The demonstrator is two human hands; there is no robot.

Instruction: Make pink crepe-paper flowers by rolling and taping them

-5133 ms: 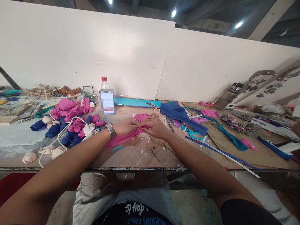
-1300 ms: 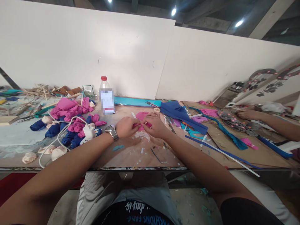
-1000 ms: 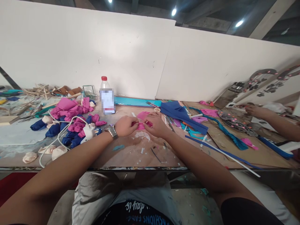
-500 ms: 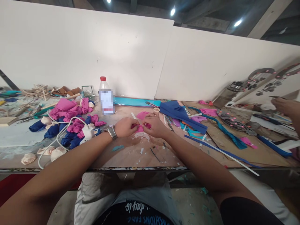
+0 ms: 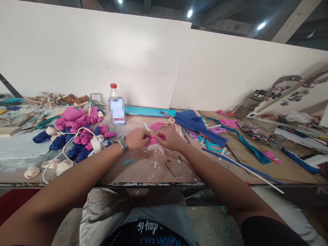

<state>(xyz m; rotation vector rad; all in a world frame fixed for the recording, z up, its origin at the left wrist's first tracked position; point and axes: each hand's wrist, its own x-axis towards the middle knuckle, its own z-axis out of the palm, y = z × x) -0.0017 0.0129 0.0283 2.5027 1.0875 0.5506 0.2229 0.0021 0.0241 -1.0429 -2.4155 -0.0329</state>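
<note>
Both hands meet over the middle of the table, pinching one small piece of pink crepe paper (image 5: 153, 140) between them. My left hand (image 5: 137, 138), with a metal watch on its wrist, is closed on the paper's left side. Closed on its right side is my right hand (image 5: 167, 137); the fingers hide part of the paper. Behind the hands lies another pink paper piece (image 5: 156, 126), beside a narrow white strip (image 5: 146, 126). A whitish patch (image 5: 155, 148) shows on the table just below the hands.
At left, a heap of crumpled pink paper (image 5: 73, 118) and blue bundles lies under a white cable with a plug (image 5: 96, 144). A red-capped bottle (image 5: 114, 106) stands behind my left hand. Blue strips (image 5: 200, 128), scissors (image 5: 165, 114) and a tape roll (image 5: 171, 120) lie to the right.
Another person's hand at the far right has gone out of view. My hands stay at the same spot, with only slight finger movement on the pink paper.
</note>
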